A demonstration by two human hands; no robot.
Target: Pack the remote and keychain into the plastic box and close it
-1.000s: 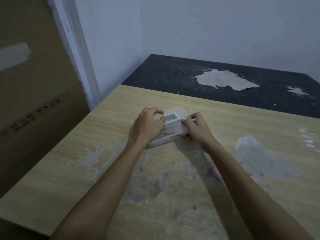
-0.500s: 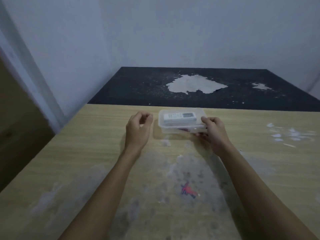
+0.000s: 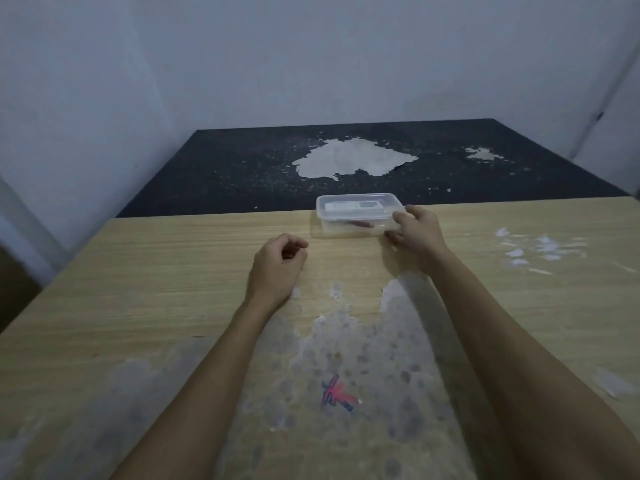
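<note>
Nearest: worn patch of the wooden table (image 3: 145, 278) with a red-and-blue scribble (image 3: 335, 393), between the two forearms.

Left hand (image 3: 277, 268): resting on the table, fingers loosely curled, nothing in them. Clear of the box, which lies ahead and to its right.

Right hand (image 3: 417, 230): fingers closed on the near right corner of the plastic box (image 3: 360, 213), thumb on the lid edge. This is the nearer hand, already in contact.

Box: near the table's far edge, long axis running left to right. Lid (image 3: 358, 202) looks seated. White remote (image 3: 355, 206) visible through it, lying along the same axis. A dark reddish item (image 3: 362, 223) shows low through the front wall; likely the keychain, too blurred to confirm.

Judgement: packing appears done. What remains is a check of the lid seal, then letting go; the left end is unheld, so pressing there falls to the left hand.

Beyond: dark surface (image 3: 242, 168) with peeled patches, then wall.
</note>
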